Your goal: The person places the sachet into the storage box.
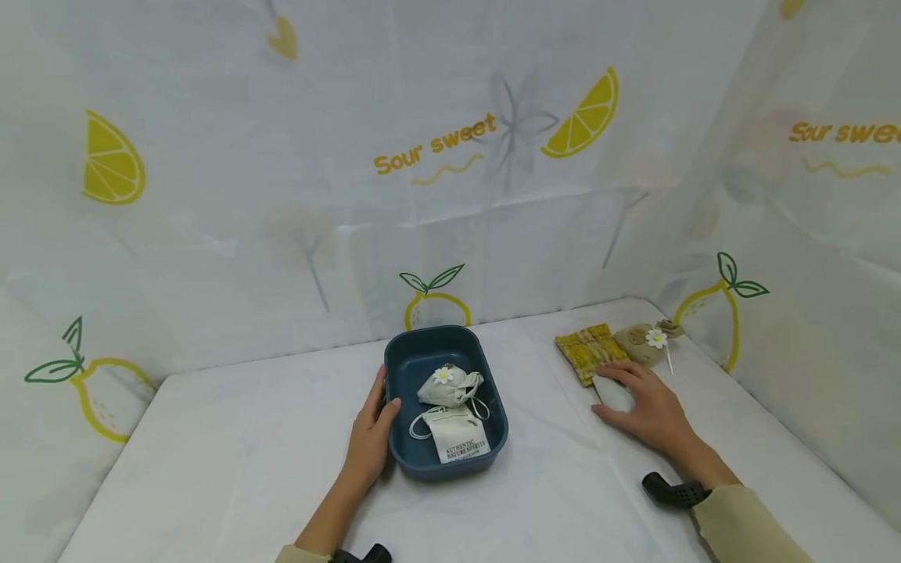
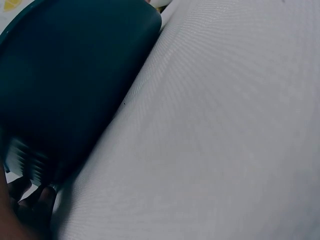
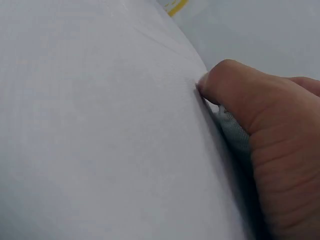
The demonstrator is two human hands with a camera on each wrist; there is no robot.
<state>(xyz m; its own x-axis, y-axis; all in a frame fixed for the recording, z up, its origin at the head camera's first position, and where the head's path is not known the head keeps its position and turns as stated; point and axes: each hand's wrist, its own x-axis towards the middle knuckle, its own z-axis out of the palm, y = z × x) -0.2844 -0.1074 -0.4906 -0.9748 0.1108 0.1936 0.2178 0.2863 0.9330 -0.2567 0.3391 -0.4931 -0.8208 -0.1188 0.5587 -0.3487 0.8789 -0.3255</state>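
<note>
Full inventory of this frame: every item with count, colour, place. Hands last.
tray: 1, dark blue, centre of the table.
pouches in tray: 2, off-white; one with a daisy, one flat with printed text.
yellow pouch: 1, yellow patterned, far right of the table.
beige pouch: 1, beige with a daisy, right of the yellow pouch.
pale pouch: 1, whitish, under the right hand.
table: 1, white cloth cover.
backdrop: white, lemon prints, behind and at the sides.
left hand: grips the tray's left rim.
right hand: rests on the pale pouch, thumb on the cloth.
</note>
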